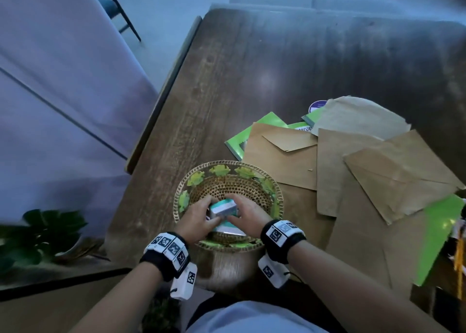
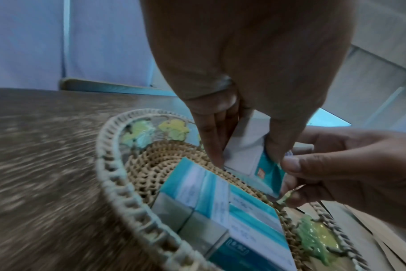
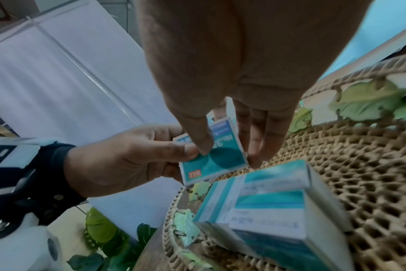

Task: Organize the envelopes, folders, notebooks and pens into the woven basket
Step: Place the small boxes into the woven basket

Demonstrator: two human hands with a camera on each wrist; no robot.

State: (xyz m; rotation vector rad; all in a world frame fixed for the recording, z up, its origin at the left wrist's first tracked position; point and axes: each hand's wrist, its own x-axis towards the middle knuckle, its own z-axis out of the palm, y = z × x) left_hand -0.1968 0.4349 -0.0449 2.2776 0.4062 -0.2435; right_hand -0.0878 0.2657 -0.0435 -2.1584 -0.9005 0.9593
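Dark wooden table [image 1: 252,80] — pale wall [image 1: 50,80], leafy plant [image 1: 37,234] beside.

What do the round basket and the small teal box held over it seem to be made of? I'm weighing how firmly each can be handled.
Round woven basket: apparently rattan or cane, matte tan, with open coiled weave.
Small teal-and-white box: likely thin printed cardboard, with crisp folded edges; both hands pinch it.

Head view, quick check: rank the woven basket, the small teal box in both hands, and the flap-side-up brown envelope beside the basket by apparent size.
1. brown envelope and woven basket: similar, unranked
2. small teal box, held by left hand and right hand
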